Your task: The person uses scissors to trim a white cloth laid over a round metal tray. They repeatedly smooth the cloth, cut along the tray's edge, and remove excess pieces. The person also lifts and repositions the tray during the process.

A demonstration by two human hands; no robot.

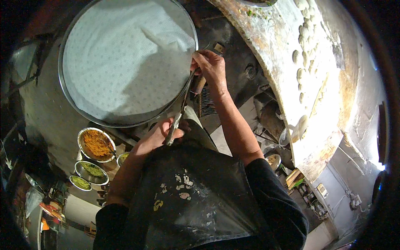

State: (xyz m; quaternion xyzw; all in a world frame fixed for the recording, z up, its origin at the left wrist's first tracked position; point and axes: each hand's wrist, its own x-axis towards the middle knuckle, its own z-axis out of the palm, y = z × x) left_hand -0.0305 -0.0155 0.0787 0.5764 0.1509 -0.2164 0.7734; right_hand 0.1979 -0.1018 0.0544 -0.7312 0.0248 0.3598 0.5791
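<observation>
A large round steamer tray with a metal rim [125, 65] lies before me, lined with a pale, dotted mesh cloth [109, 72] that has folds near its upper right. My right hand [211, 67] is at the tray's right edge, fingers pinched around the upper end of a long, thin metal tool [185, 103]; whether they also hold the cloth is unclear. Lower down, my left hand [168, 131] grips the tool's thicker handle. The tool slants beside the rim, and its exact kind cannot be told.
Bowls of shredded orange food [97, 144] and green food [91, 172] stand at lower left. On the right, a floury worktop [272, 47] bears rows of dough pieces [301, 75]. A dark brush [207, 101] lies below my right hand.
</observation>
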